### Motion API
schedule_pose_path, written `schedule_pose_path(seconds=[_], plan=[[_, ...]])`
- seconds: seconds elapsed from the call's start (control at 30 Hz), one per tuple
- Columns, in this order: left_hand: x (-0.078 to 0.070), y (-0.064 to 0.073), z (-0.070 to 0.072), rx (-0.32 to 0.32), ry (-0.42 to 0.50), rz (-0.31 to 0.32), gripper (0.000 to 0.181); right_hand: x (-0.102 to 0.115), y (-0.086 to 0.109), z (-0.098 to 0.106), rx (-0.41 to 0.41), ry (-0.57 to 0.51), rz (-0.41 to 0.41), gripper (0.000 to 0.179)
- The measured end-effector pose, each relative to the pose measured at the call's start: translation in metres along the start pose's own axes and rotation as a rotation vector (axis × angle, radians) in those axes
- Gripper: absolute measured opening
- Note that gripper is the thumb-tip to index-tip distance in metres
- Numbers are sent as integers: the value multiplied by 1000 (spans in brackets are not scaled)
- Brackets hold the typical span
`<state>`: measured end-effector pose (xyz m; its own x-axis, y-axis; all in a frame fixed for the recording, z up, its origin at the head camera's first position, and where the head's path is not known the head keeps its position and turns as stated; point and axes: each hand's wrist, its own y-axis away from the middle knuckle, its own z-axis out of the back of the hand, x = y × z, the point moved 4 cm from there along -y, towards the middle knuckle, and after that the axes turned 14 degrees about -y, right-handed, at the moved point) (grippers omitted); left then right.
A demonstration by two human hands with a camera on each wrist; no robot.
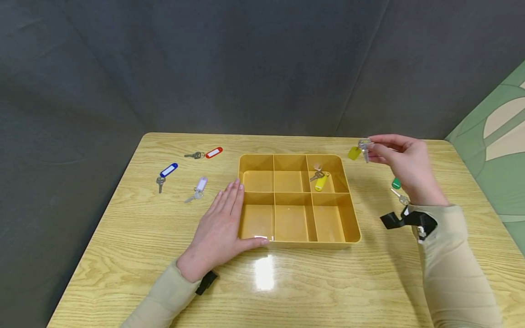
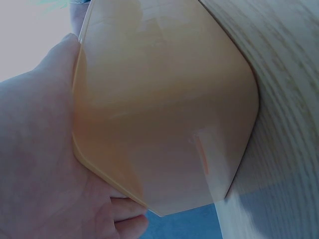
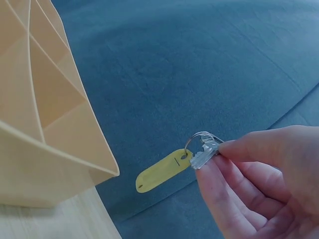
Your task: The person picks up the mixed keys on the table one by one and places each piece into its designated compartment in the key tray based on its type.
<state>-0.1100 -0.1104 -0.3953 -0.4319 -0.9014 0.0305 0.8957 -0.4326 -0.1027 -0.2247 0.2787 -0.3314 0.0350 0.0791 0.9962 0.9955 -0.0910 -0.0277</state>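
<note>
A yellow-orange tray [image 1: 313, 245] with six compartments stands on the table. My left hand [image 1: 219, 228] lies along its left side and front left corner, fingers straight and thumb at the front rim; the left wrist view shows the palm against the tray's outer wall [image 2: 169, 94]. Beyond the tray's right back corner, my right hand [image 1: 410, 166] pinches a silver key [image 3: 205, 153] between thumb and fingertips, above the table. From its ring dangles a yellow key tag [image 3: 162, 172]. Another key with a yellow tag [image 1: 321, 183] lies in the back right compartment.
Left of the tray lie keys with a red tag [image 1: 214, 152], a blue tag [image 1: 168, 170] and a lilac tag [image 1: 201, 184]. A key with a green tag [image 1: 396, 183] lies right of the tray, partly behind my right wrist. A dark cloth [image 1: 262, 68] hangs behind the table.
</note>
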Motion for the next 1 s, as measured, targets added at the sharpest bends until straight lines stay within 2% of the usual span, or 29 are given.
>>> schedule_pose_path(seconds=[0.23, 0.53, 0.77, 1.0], plan=[[0, 0, -1, 9, 0, 1, 129, 1, 1, -4, 11, 24, 10, 31], [0, 0, -1, 13, 2, 4, 130, -2, 3, -11, 41, -51, -2, 36], [-1, 0, -1, 13, -5, 8, 130, -5, 4, -14, 52, 49, -9, 38], [-1, 0, 0, 10, -6, 9, 130, -11, 3, -18, 76, 37, 7, 33]])
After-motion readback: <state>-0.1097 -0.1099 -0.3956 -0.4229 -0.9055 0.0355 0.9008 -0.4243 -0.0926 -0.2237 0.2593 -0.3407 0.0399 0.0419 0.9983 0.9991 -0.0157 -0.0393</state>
